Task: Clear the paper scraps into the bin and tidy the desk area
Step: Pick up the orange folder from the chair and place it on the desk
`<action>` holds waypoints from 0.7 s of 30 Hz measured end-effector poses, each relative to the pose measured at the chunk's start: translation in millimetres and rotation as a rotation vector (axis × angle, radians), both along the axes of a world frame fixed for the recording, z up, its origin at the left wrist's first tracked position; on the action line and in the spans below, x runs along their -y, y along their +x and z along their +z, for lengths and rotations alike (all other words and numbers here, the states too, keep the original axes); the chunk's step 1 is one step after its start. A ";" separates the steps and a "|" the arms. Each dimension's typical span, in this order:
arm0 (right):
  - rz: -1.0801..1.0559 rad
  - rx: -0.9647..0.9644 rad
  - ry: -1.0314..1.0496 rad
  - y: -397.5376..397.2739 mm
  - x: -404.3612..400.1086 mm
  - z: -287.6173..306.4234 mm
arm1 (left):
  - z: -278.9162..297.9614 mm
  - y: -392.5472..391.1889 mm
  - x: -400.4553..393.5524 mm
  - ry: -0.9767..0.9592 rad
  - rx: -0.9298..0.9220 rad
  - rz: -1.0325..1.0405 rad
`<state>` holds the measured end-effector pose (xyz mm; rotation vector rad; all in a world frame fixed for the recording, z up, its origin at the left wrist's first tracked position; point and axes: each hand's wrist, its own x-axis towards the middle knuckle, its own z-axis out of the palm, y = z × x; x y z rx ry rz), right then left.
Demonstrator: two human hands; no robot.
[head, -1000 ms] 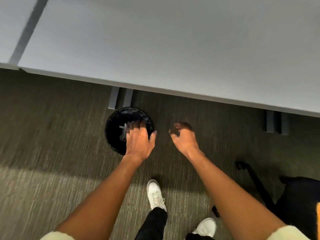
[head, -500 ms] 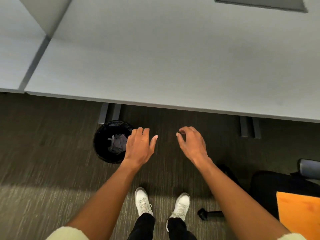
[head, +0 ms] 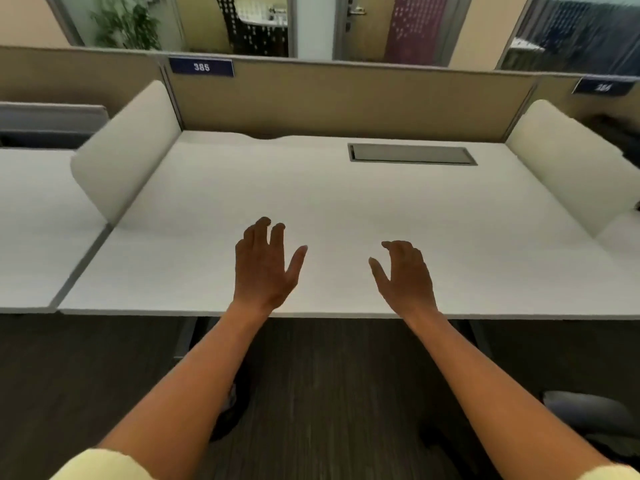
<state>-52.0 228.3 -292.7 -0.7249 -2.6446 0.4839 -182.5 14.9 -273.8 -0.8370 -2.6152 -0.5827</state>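
Left hand: I see it open — holding nothing, above the desk.
Right hand: open too — fingers loosely curled.

Both bare forearms reach forward side by side, pale yellow sleeves pushed up near the elbows. The left hand is palm down, fingers loosely extended and slightly curled, thumb splayed toward the right. The right hand mirrors it, fingers more curled, thumb out. Both are empty, well apart.
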 end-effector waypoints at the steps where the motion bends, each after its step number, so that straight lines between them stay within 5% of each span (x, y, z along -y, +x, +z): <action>1: -0.002 -0.043 0.033 -4.0 -5.5 15.1 | 15.9 -4.8 -5.4 0.019 -0.026 0.000; 15: 0.022 -0.434 0.371 -73.4 -28.9 240.3 | 244.4 -50.9 -24.8 0.225 -0.373 -0.061; 21: 0.045 -0.552 0.434 -75.1 -13.2 291.3 | 295.7 -55.3 -19.7 0.240 -0.428 -0.061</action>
